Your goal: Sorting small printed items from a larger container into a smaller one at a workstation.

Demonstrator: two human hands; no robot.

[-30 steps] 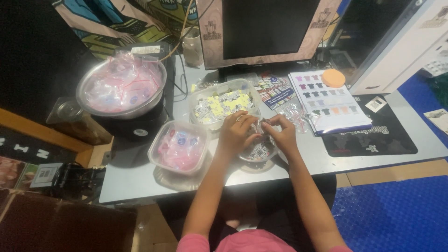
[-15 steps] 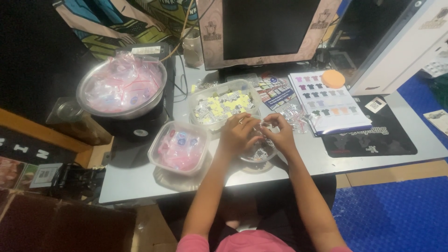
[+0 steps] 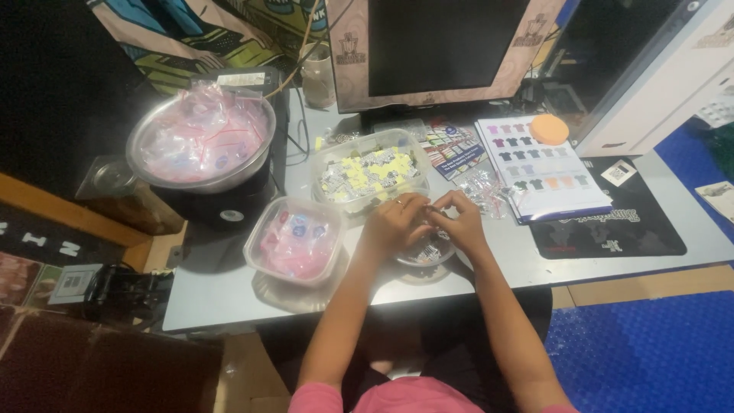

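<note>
A small clear plastic packet (image 3: 433, 216) is pinched between the fingertips of the left hand (image 3: 395, 224) and the right hand (image 3: 459, 222), just above a small round dish (image 3: 428, 252) near the front edge of the grey table (image 3: 229, 291); the work is best kept low over that dish, with light fingertip pressure. Counted — two clear plastic tubs, one of yellow-and-white tags (image 3: 372, 173) and one of pink packets (image 3: 294, 241), one steel bowl of pink-striped bags (image 3: 200, 138), one orange disc (image 3: 549, 128).

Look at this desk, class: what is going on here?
A person seated at a grey desk has both hands together over a small bowl, the left hand and right hand pinching something too small to identify. Nearby sit a tub of pink packets, a tub of yellow pieces and a metal bowl of bags.
</note>
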